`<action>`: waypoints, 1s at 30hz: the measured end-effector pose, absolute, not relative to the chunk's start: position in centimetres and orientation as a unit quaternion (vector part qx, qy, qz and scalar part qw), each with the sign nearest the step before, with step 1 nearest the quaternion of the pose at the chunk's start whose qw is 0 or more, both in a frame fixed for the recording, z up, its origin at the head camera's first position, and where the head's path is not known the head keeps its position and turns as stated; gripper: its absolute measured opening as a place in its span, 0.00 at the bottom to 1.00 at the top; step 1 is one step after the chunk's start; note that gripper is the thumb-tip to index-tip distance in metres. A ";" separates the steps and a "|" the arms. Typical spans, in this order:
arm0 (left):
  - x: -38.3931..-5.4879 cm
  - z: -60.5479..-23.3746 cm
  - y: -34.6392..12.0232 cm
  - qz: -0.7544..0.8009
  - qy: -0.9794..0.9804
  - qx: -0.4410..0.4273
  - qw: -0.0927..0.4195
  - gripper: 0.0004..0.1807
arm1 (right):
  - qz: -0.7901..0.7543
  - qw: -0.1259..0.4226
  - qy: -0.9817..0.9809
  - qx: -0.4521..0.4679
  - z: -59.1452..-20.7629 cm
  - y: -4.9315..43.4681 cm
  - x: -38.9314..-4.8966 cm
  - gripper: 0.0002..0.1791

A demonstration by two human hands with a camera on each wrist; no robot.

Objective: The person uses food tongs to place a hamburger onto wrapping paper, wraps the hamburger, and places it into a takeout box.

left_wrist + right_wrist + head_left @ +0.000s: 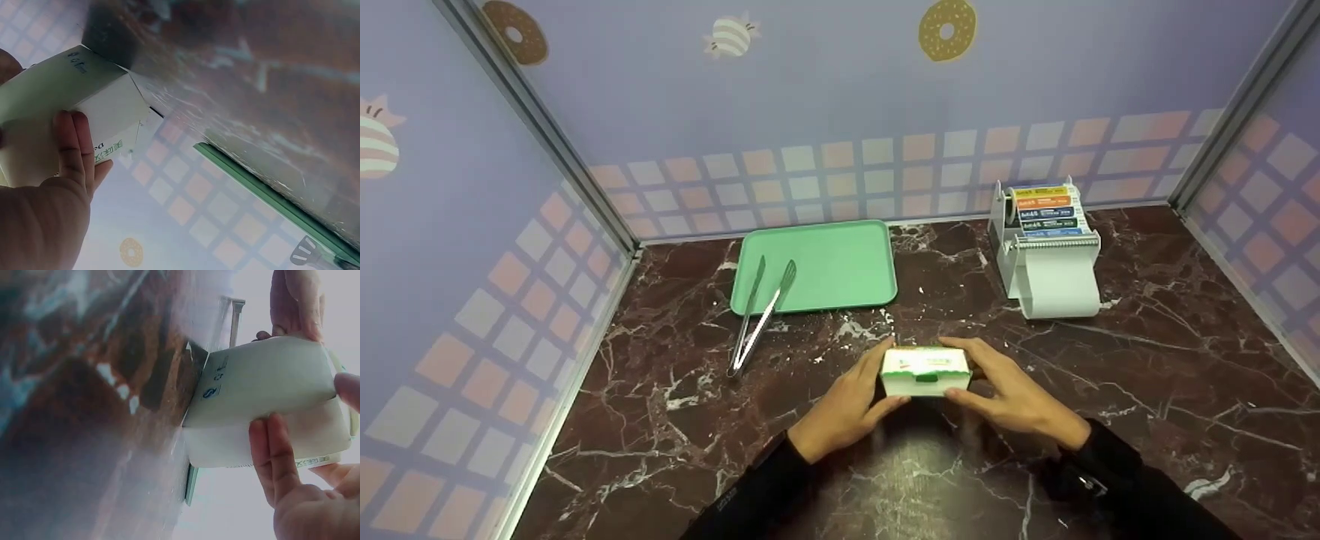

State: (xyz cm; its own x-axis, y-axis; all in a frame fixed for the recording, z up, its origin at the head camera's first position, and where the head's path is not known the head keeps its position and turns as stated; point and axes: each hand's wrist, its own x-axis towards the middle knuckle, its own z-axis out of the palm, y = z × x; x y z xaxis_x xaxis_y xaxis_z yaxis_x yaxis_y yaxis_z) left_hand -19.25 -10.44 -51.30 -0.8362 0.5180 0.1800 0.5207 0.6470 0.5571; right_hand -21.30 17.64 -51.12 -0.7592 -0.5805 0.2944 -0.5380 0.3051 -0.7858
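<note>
A small white and green cardboard takeaway box (926,384), its lid down and a green tab at the front, stands on the dark marbled tabletop near the middle. My left hand (840,409) grips its left side, thumb at the front lower corner and fingers along the side and back. On the other side my right hand (1016,390) holds it the same way, thumb at the front. From the left wrist, fingers press the pale side wall of the box (39,112). The right wrist view shows printing on the box's front wall (270,377) and both hands on it. Its inside is hidden.
A green tray (847,262) lies behind to the left, with metal tongs (765,319) resting across its front edge. At the back right stands a label dispenser (1057,244) with several coloured rolls. Patterned walls (840,105) enclose the back and sides.
</note>
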 end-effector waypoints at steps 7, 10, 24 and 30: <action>-19.5 -51.6 -10.4 -0.321 -0.907 -0.271 -0.001 0.44 | -0.497 0.027 0.798 -0.340 -50.9 16.8 -21.8 0.35; -19.5 -51.6 -10.4 -0.323 -0.907 -0.269 -0.002 0.44 | -0.482 0.003 0.800 -0.357 -50.9 16.5 -22.0 0.35; -19.4 -51.6 -10.3 -0.320 -0.910 -0.265 -0.006 0.43 | -0.455 -0.044 0.821 -0.342 -50.7 15.8 -21.6 0.27; -19.3 -51.6 -10.3 -0.320 -0.908 -0.270 -0.003 0.43 | -0.425 -0.070 0.844 -0.319 -50.5 15.4 -21.2 0.25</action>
